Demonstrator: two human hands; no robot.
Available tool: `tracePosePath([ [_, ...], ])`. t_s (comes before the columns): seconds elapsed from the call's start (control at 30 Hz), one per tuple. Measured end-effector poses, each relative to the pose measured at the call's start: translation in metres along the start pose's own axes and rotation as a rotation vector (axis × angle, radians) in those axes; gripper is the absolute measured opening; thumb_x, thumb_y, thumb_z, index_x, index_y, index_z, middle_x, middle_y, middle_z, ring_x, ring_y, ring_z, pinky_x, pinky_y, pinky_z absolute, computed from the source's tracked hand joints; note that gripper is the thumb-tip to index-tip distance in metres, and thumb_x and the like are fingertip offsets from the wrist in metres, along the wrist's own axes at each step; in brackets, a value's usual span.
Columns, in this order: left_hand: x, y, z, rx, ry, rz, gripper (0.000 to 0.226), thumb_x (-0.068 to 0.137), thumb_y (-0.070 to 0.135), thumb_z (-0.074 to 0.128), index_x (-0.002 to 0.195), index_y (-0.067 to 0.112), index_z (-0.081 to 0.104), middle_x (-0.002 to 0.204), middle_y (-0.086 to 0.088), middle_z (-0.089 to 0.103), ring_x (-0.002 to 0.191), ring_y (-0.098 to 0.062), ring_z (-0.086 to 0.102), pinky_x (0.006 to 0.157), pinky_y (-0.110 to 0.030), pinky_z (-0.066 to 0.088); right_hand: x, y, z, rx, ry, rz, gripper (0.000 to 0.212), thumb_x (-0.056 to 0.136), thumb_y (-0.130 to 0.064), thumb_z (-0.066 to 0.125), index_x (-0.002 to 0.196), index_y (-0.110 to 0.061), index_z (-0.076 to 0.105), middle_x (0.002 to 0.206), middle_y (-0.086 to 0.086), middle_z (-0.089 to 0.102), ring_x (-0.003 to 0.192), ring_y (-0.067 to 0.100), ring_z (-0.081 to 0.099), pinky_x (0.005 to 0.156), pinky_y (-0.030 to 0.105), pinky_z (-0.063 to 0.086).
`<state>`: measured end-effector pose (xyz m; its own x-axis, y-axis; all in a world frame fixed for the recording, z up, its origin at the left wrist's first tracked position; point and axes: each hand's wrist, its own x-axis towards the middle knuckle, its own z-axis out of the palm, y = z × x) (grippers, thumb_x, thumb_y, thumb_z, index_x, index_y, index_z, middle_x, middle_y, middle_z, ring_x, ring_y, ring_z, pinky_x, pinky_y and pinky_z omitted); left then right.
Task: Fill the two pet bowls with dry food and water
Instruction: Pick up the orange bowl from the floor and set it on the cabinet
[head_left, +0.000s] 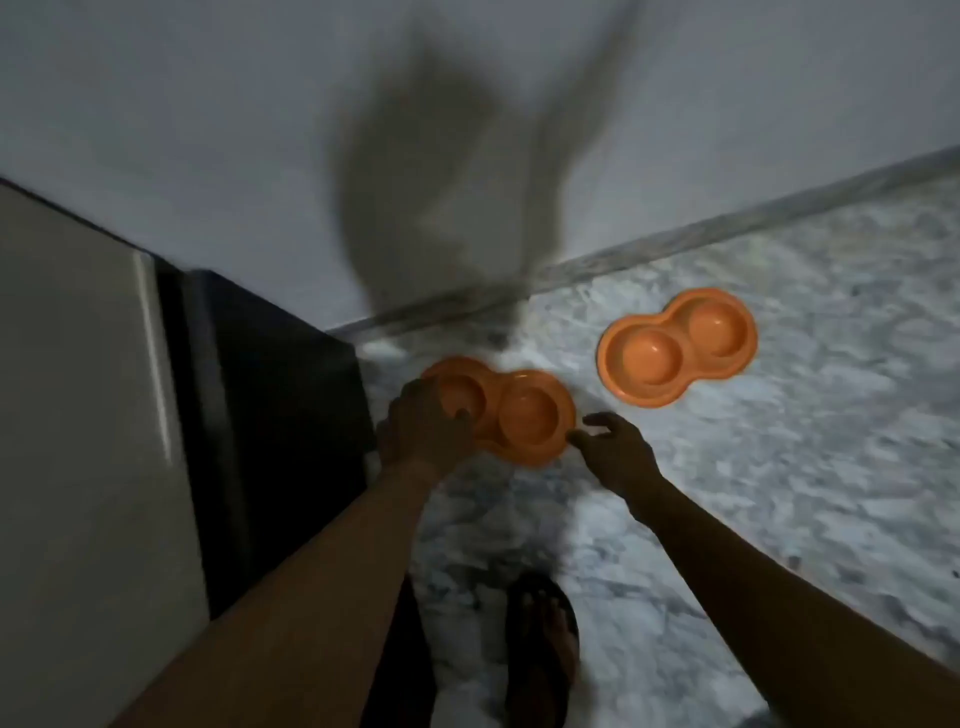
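Near bowl (530, 415) lies on the floor (779, 493) just beside a cabinet (270, 415). The left hand (426, 426) grips its left rim, and the right hand (613, 452) is relaxed at its right edge. Far bowl (675, 348) sits apart.

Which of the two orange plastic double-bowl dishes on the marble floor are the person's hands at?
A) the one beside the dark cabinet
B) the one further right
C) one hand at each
A: the left hand holds the near orange plastic double-bowl dish beside the dark cabinet, the right hand is at its right rim; the far orange dish lies untouched.
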<state>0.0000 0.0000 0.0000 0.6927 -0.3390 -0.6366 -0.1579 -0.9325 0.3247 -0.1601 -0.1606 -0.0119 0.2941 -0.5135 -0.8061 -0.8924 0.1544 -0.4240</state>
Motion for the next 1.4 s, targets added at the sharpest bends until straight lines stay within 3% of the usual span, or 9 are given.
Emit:
tracePosePath([
  [0.13,0.066,-0.039,0.068,-0.065,-0.029,-0.123,0.071,0.091,0.041,0.054,0.152,0.019,0.027,0.156,-0.011,0.032,0.135,-0.035,0.040,0.108,-0.051,0.038,0.071,0.046,0.053,0.067,0.041,0.055,0.069,0.090,-0.047,0.067,0.150,-0.023,0.043,0.140,0.018,0.057,0.125,0.039,0.058,0.103,0.057,0.051],
  [0.27,0.103,-0.056,0.109,-0.138,0.024,-0.207,0.078,0.094,0.035,0.056,0.157,0.022,0.012,0.164,-0.008,0.013,0.145,-0.033,0.026,0.115,-0.047,0.028,0.106,0.074,0.092,0.040,0.185,-0.019,0.071,0.094,-0.045,0.066,0.154,-0.014,0.042,0.139,0.025,0.059,0.125,0.044,0.057,0.102,0.049,0.048],
  [0.47,0.117,-0.049,0.111,-0.337,0.139,-0.245,0.064,0.090,0.017,0.058,0.149,0.022,0.035,0.149,-0.011,0.041,0.132,-0.036,0.044,0.109,-0.048,0.038,0.108,0.064,0.101,0.176,0.279,0.024,0.068,0.089,-0.038,0.061,0.153,-0.021,0.048,0.138,0.022,0.060,0.126,0.040,0.056,0.101,0.044,0.046],
  [0.63,0.061,-0.015,0.063,-0.396,0.173,-0.271,0.038,0.089,0.022,0.052,0.123,0.035,0.042,0.125,-0.013,0.056,0.114,-0.040,0.051,0.098,-0.057,0.043,0.049,0.037,0.050,0.263,0.356,-0.001,0.069,0.081,-0.039,0.061,0.148,-0.028,0.055,0.133,0.014,0.066,0.122,0.036,0.060,0.098,0.046,0.050],
  [0.83,-0.060,0.054,-0.032,-0.346,0.351,-0.133,0.040,0.091,0.014,0.050,0.130,0.023,0.048,0.125,-0.011,0.059,0.113,-0.036,0.056,0.095,-0.051,0.046,-0.082,-0.022,-0.050,0.319,0.396,-0.108,0.056,0.090,-0.027,0.074,0.144,-0.019,0.060,0.083,-0.005,0.059,0.099,0.023,0.061,0.089,0.034,0.045],
  [0.93,-0.144,0.092,-0.097,-0.450,0.451,-0.021,0.047,0.086,0.016,0.050,0.132,0.023,0.049,0.128,-0.011,0.058,0.117,-0.035,0.055,0.098,-0.054,0.046,-0.180,-0.063,-0.109,0.294,0.429,-0.211,0.056,0.091,-0.027,0.071,0.145,-0.020,0.059,0.088,-0.008,0.061,0.099,0.022,0.062,0.092,0.038,0.048],
  [1.03,-0.246,0.118,-0.161,-0.559,0.573,-0.007,0.045,0.084,0.013,0.052,0.129,0.017,0.055,0.126,-0.013,0.060,0.118,-0.034,0.055,0.098,-0.048,0.045,-0.282,-0.092,-0.143,0.292,0.484,-0.251,0.058,0.087,-0.036,0.064,0.144,-0.032,0.058,0.118,0.006,0.064,0.099,0.025,0.064,0.096,0.047,0.053],
  [1.1,-0.321,0.117,-0.198,-0.652,0.629,0.067,0.044,0.083,0.009,0.053,0.127,0.012,0.059,0.127,-0.015,0.060,0.118,-0.034,0.055,0.101,-0.047,0.044,-0.359,-0.107,-0.152,0.329,0.514,-0.301,0.057,0.087,-0.036,0.057,0.144,-0.037,0.056,0.126,0.010,0.059,0.093,0.020,0.061,0.092,0.040,0.052],
  [1.4,-0.576,-0.007,-0.370,-0.772,0.789,0.347,0.042,0.088,0.024,0.059,0.129,0.027,0.057,0.133,-0.005,0.052,0.124,-0.025,0.049,0.110,-0.044,0.035,-0.678,-0.140,-0.103,0.438,0.509,-0.606,0.051,0.093,-0.020,0.060,0.144,-0.022,0.059,0.114,0.003,0.067,0.094,0.015,0.059,0.085,0.030,0.045],
])
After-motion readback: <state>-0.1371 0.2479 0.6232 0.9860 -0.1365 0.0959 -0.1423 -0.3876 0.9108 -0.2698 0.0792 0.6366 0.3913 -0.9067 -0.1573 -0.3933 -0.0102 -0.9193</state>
